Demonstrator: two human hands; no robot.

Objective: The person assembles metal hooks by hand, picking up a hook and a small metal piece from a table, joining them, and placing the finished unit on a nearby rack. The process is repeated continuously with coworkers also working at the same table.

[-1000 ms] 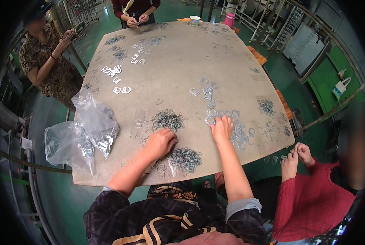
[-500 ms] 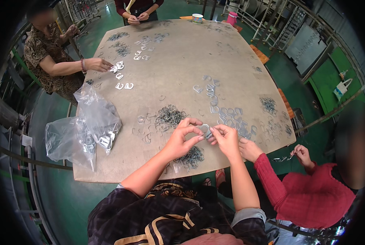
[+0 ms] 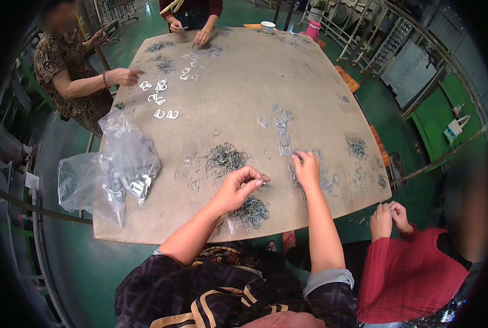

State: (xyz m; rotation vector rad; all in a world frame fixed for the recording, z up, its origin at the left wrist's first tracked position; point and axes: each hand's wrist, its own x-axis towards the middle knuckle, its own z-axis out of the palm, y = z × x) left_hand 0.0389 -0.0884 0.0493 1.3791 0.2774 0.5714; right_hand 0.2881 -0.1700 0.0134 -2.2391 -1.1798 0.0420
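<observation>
My left hand [image 3: 237, 188] is over the near part of the table, thumb and forefinger pinched on a small metal piece whose exact kind I cannot make out. Beyond it lies a dark pile of small bent-wire clips [image 3: 225, 158]; a second clip pile [image 3: 249, 212] lies just below the hand. To the right, my right hand [image 3: 308, 168] reaches down among flat silver D-shaped metal plates [image 3: 327, 180]. Its fingers are bent and drawn together at the plates; whatever may be between the fingertips is hidden. More D-shaped plates [image 3: 281, 124] trail away beyond that hand.
Clear plastic bags [image 3: 126, 164] with metal plates stand at the table's [image 3: 216, 98] left edge. Another clip heap [image 3: 357, 146] is at the right. A person in red [image 3: 413, 268] works close on my right; others stand at the left and far edge. A paper cup [image 3: 267, 27] is far off.
My hands have parted: the D-shaped plate they held together is out of sight, and the right hand moved onto the plates. The red-sleeved hand left the table; the left co-worker's hand drew back.
</observation>
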